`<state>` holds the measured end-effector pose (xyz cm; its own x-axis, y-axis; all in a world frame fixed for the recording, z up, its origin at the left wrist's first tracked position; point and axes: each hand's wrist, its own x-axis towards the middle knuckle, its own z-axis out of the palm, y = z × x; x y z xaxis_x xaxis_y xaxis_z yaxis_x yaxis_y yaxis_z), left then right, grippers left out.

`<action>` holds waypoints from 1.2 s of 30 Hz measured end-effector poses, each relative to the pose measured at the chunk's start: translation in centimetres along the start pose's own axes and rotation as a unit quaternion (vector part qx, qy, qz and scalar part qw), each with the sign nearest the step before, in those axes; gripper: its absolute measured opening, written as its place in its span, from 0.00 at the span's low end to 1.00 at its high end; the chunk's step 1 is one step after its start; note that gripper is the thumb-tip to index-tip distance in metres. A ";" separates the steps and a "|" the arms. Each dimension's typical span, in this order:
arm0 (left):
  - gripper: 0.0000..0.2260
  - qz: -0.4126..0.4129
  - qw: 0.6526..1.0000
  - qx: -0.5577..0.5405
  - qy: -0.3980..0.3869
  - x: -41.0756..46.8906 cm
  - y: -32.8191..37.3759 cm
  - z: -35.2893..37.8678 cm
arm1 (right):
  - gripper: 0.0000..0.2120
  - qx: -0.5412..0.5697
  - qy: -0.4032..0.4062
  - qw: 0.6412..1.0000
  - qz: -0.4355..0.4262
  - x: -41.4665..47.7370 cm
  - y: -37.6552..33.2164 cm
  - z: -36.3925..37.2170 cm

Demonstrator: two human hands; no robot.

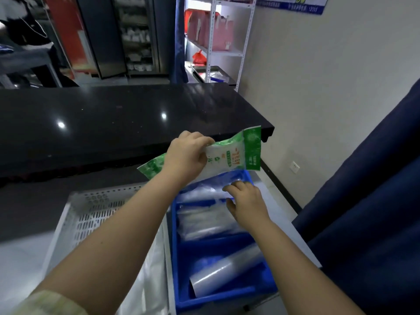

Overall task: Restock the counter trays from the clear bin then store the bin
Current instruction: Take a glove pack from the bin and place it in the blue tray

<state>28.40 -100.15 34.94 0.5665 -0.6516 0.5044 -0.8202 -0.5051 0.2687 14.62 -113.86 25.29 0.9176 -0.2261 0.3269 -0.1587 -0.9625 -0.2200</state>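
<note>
Head view: left hand (185, 155) fingers pinch green-and-white packet (229, 155), long axis sideways, just above far compartment of blue tray (175, 258). Right hand (246, 203), fingers loosely spread and holding nothing, rests on clear bags (204, 220) below; left nearer.

Looks like a small shop or food-service back area. Evidence: long black polished stone surface (127, 119) running across like a service counter; glass-door display fridge (134, 35) far left, stocked with white packages; white metal rack shelf (223, 37) far centre holding pink bags (211, 30); blue printed notice (293, 3) on the far-right wall. Near side: blue divided tray (181, 292) of clear plastic packs, white perforated tray (95, 208) to its left.
</note>
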 end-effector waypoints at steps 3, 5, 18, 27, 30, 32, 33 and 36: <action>0.17 -0.010 1.000 -0.004 -0.007 1.3 -0.2 1.3 | 0.14 -0.011 -0.059 0.998 0.001 3.1 1.7 1.7; 0.18 -0.024 1.000 -0.008 0.001 1.9 -0.5 1.8 | 0.16 -0.030 -0.128 0.991 -0.006 5.1 2.8 3.1; 0.16 -0.087 0.996 0.020 0.021 4.3 -1.2 3.2 | 0.23 0.014 -0.465 0.884 -0.046 13.6 5.2 12.3; 0.16 -0.114 0.993 0.020 0.012 3.6 -0.6 3.5 | 0.07 0.060 -0.500 0.860 -0.083 11.6 4.8 11.1; 0.16 -0.113 0.993 0.022 0.005 3.3 -0.7 3.8 | 0.03 0.088 -0.511 0.852 -0.075 10.5 4.4 10.1; 0.16 -0.115 0.993 0.018 0.000 3.2 -0.8 3.9 | 0.03 0.065 -0.454 0.882 -0.109 10.1 4.6 9.1; 0.16 -0.115 0.993 0.015 -0.004 3.2 -0.8 3.9 | 0.06 0.041 -0.390 0.908 -0.149 9.8 4.8 8.6; 0.16 -0.108 0.994 0.007 -0.020 3.4 -0.9 3.9 | 0.12 0.014 -0.223 0.949 -0.222 8.2 5.3 6.4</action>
<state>31.35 -104.14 33.20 0.7321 -0.5488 0.4035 -0.6781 -0.6435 0.3550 23.60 -119.87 20.91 0.9558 0.2929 -0.0264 0.2838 -0.9421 -0.1784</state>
